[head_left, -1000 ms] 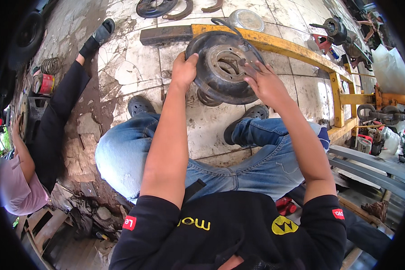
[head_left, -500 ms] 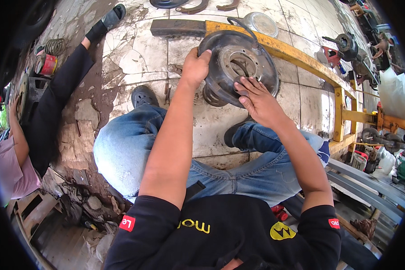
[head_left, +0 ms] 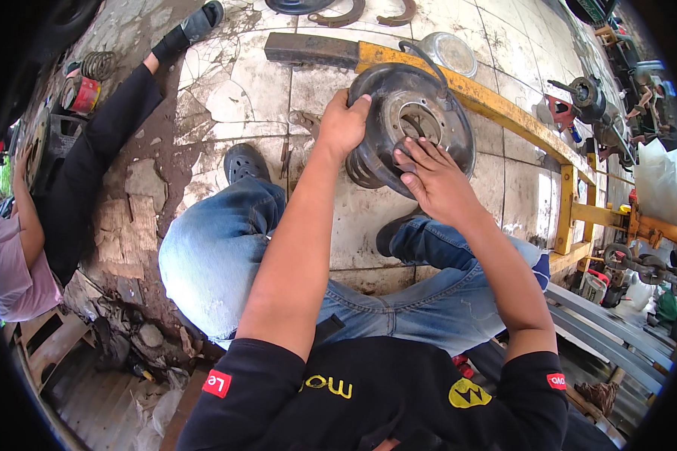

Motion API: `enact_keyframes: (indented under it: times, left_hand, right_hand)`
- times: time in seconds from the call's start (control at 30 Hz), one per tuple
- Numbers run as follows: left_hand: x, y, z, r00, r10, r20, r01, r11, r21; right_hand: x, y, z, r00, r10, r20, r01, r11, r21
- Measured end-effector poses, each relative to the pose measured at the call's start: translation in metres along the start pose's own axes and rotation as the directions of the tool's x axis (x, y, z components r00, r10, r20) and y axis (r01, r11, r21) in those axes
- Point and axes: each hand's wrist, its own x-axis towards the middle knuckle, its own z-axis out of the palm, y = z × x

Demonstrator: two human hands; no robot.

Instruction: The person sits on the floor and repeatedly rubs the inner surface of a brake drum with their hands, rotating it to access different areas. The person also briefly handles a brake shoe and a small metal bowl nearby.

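Observation:
A round black metal brake backing plate (head_left: 459, 139), with a large centre hole and small holes around it, is tilted up in front of me above the floor. My left hand (head_left: 344, 124) is closed around its left rim, thumb on top. My right hand (head_left: 436, 177) presses on the plate's near face below the centre hole, fingers together. Under those fingers shows a small dark piece (head_left: 403, 159) that I cannot make out. A black hose (head_left: 423, 54) arches behind the plate's far edge. Beneath the plate, partly hidden, a coil spring (head_left: 362, 174) stands on the tiles.
A yellow steel frame (head_left: 496, 105) with a dark end beam (head_left: 312, 50) crosses beyond the plate. Curved brake shoes (head_left: 338, 13) and a round silver pan-like part (head_left: 449, 54) lie farther off. Another person's leg (head_left: 113, 135) stretches along the left. Mechanical parts (head_left: 585, 94) crowd the right.
My view has shifted slightly, so the plate appears a little lower and to the right. Both hands stay on it, the right one's fingers slightly shifted along the near face.

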Motion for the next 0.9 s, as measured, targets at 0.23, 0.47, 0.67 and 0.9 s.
enact_keyframes:
  times: [0.23, 0.47, 0.67, 0.9]
  left_hand:
    - [0.000, -0.003, 0.006, 0.994, 0.060, -0.095, -0.055, 0.997, 0.058]
    - [-0.007, 0.007, 0.005, 1.000, 0.006, -0.013, -0.007, 0.998, -0.056]
    - [0.001, -0.008, -0.003, 0.999, 0.021, 0.031, -0.017, 0.992, -0.122]
    - [0.001, -0.012, -0.005, 0.999, -0.001, -0.037, -0.003, 0.995, -0.095]
  right_hand:
    - [0.009, -0.004, -0.001, 1.000, 0.027, 0.013, -0.027, 0.999, 0.022]
    - [-0.008, 0.000, 0.013, 0.998, 0.055, -0.024, -0.052, 0.993, 0.106]
    - [-0.009, -0.003, 0.014, 0.987, 0.060, -0.146, -0.040, 0.989, 0.141]
    - [-0.020, 0.021, -0.035, 0.786, 0.255, -0.563, -0.073, 0.943, 0.324]
